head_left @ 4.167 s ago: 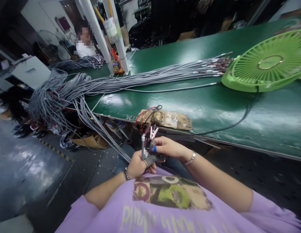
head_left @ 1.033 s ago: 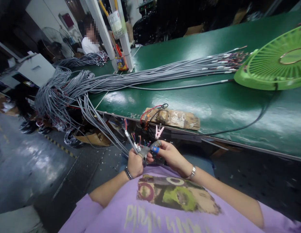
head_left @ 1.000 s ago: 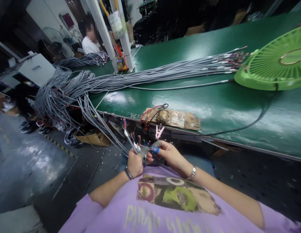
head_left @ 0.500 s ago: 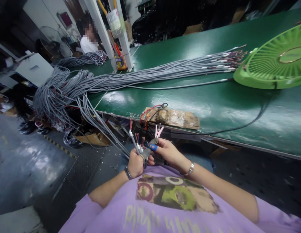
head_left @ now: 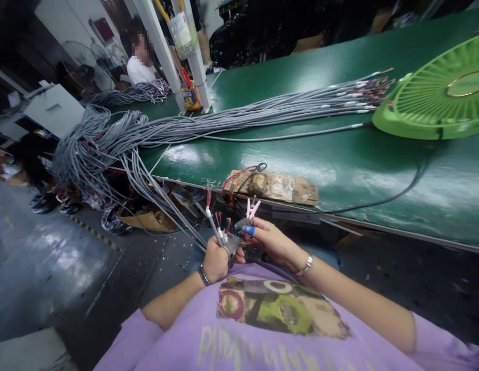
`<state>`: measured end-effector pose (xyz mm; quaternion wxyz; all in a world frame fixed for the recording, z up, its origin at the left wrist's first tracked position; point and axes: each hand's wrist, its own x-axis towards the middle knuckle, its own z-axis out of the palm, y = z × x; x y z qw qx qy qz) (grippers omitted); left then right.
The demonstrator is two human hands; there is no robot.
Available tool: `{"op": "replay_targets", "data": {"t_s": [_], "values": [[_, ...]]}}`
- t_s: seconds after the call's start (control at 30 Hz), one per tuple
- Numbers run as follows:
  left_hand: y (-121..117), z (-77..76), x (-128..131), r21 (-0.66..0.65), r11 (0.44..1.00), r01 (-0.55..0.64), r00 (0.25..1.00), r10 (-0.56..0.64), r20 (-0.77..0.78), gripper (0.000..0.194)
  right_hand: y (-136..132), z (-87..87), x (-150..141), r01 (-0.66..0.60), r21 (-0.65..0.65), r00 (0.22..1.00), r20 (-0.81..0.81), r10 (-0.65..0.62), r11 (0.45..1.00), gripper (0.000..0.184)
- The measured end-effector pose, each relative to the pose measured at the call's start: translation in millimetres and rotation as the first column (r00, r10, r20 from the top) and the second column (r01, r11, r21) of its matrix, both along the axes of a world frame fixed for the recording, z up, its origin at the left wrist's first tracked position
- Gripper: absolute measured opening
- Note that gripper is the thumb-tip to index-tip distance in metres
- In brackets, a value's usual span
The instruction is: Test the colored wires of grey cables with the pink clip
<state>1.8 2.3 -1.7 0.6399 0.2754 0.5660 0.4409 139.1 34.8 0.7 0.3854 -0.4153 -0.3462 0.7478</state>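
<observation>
Just before the green bench (head_left: 340, 170), I have the left hand (head_left: 216, 260) closed round grey cables (head_left: 214, 225), coloured wires (head_left: 209, 198) upward — the right hand (head_left: 273, 240) beside it, fingers bent close together, though whether they pinch anything I can't tell.

Single head view, close above, facing forward-down over bench (head_left: 301, 154).

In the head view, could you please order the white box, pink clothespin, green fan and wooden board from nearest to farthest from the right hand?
From the right hand:
1. Pink clothespin, just ahead
2. Wooden board, at the bench's near edge
3. Green fan, off to the right
4. White box, far left
</observation>
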Motion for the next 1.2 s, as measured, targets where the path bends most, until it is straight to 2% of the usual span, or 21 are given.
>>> {"op": "replay_targets", "data": {"t_s": [0.17,0.37,0.6,0.73,0.93,1.07,1.2], "values": [[-1,-3.2,-2,0.018,0.999,0.039,0.999,-0.039,-0.014,0.046,6,4.1,-2,-0.003,-0.01,1.0,0.008,0.003,1.0,0.041],[-2,-6.7,-6,0.029,0.996,0.09,0.996,-0.09,-0.007,0.044,8,5.4,-2,-0.013,-0.026,1.0,-0.012,0.013,1.0,0.039],[-2,-9.1,-8,0.048,0.972,0.231,0.971,-0.227,-0.069,0.043,10,5.2,-3,-0.005,0.044,0.999,0.034,0.004,0.999,0.036],[-1,-10.2,-7,0.046,0.981,0.187,0.981,-0.184,-0.057,0.043,9,-2.6,-1,0.04,0.101,0.992,0.114,-0.051,0.994,0.034],[-1,-3.5,-3,0.007,0.996,0.085,0.996,-0.085,-0.018,0.047,7,-7.2,1,0.114,0.117,0.976,0.173,-0.134,0.987,0.033],[-1,-2.6,-2,0.005,0.997,0.071,0.997,-0.07,-0.018,0.048,6,-5.8,-2,0.145,0.096,0.981,0.114,-0.156,0.985,0.033],[-1,-0.9,-2,0.015,0.998,0.059,0.998,-0.059,-0.017,0.049,7,-12.6,-2,0.141,-0.005,0.99,-0.028,-0.141,0.99,0.033]]}}
